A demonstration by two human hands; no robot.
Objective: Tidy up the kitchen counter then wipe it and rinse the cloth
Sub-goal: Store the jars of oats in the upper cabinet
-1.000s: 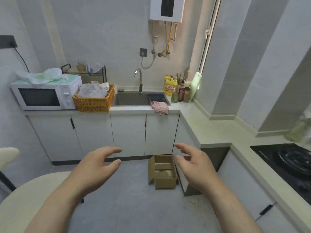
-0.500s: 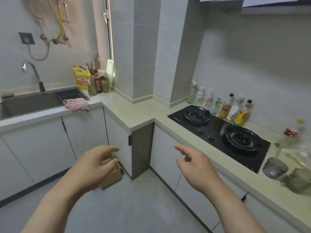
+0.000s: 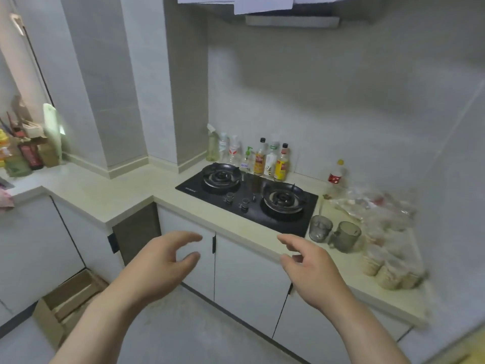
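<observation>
We hold both hands out in front of us at about cabinet height, w/ nothing in either one. Our left hand (image 3: 160,261) has its fingers loosely curved and the thumb set apart below them, a wide gap between; our right hand (image 3: 312,271) is much the same, fingers relaxed and spread, the index reaching toward the left. Neither touches the counter (image 3: 118,195), a pale L-shaped top that runs from the far left, past a tiled column, and on to the right. The pink cloth (image 3: 5,199) sits at the very left edge of view, draped over the counter's front lip and mostly cut off by the frame, well apart from both hands. Set into the counter is a black gas hob (image 3: 249,203) w/ two burners, and a row of bottles (image 3: 259,160) stands at the wall just behind it. Just beside the hob's right end, two smoky glass mugs (image 3: 320,228) stand side by side near the front edge. Behind them lies a heap of clear plastic bags (image 3: 380,208) (too blurred to tell what's inside), w/ a red-label bottle (image 3: 336,177) at the wall. Further right, a cluster of pale tubs (image 3: 385,271), also blurred. In the left corner a white chopping board (image 3: 52,130) leans upright next to more bottles etc. An open cardboard box (image 3: 65,306) sits on the floor, bottom left.
</observation>
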